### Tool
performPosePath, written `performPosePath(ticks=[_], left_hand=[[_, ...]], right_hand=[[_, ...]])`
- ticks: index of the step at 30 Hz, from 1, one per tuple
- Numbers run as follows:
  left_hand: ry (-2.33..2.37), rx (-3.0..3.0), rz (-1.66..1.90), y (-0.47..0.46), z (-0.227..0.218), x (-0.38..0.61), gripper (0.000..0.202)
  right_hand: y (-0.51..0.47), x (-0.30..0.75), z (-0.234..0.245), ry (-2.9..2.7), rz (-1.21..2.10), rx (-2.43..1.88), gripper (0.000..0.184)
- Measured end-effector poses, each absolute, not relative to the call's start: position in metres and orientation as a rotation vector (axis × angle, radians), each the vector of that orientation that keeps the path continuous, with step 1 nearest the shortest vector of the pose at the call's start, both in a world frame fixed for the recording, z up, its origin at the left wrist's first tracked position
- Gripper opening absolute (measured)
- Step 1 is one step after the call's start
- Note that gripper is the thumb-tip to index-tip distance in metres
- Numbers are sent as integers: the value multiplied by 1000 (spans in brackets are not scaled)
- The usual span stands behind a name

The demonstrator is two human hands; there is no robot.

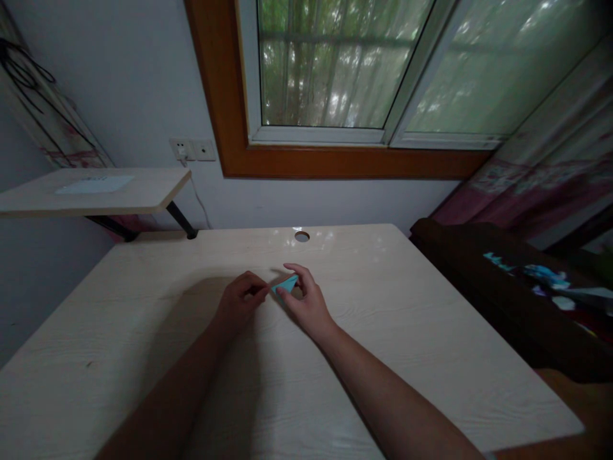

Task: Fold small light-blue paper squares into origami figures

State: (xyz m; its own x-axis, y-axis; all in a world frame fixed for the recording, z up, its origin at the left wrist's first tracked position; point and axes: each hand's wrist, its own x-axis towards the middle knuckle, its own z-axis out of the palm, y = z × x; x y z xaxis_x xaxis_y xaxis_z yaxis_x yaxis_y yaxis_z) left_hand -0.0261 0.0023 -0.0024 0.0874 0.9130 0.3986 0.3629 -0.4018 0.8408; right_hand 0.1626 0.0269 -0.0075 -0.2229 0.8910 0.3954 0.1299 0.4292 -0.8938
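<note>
A small piece of folded light-blue paper [286,283] is held a little above the pale wooden table [383,383], near the middle of the view. My right hand [309,300] grips its right part, the thumb on the near side and the fingers behind. On the left, the thumb and forefinger of my left hand [243,294] are pinched together at the paper's left tip. The fingers hide part of the paper, so its full shape does not show.
A raised shelf [172,190] with a white sheet [96,184] stands at the back left on black legs. Near the table's back edge is a round cable hole [302,236]. To the right, a dark brown piece of furniture [460,275] carries several blurred objects.
</note>
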Motion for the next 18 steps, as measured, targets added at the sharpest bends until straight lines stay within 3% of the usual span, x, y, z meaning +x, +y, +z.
performPosePath(ticks=[18], left_hand=[[1302,2003,1283,0,-2,-24,7]], right_hand=[[25,163,-4,-1757,770,-909,46]])
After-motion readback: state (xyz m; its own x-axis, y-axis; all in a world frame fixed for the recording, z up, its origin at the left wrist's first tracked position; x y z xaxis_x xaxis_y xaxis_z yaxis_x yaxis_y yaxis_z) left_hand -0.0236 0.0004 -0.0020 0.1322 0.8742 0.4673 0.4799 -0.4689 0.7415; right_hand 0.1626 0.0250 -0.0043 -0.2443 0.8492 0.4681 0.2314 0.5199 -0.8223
